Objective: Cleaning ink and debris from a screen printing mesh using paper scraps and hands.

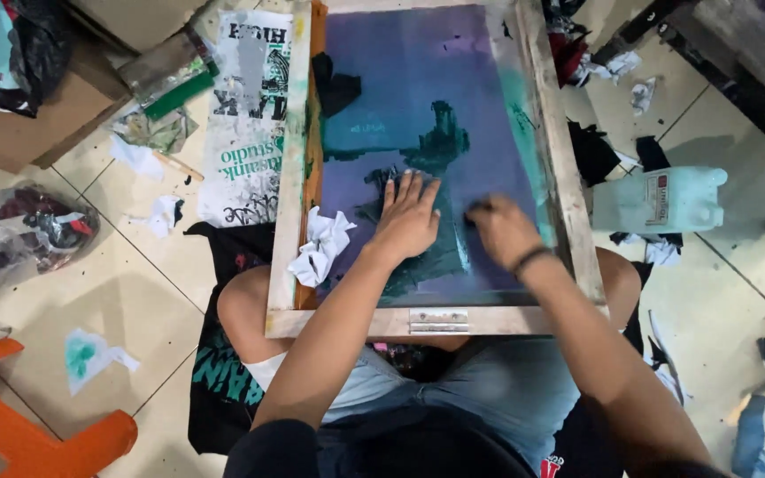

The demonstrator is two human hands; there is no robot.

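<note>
Denim-clad knees prop up the wooden-framed printing screen, which rests on my lap above the tiled floor. My left hand lies flat with fingers spread on the teal-stained purple mesh. My right hand is curled just beside it, apparently pinching something dark; I cannot tell what. Crumpled white paper sits on the frame's left rail.
</note>
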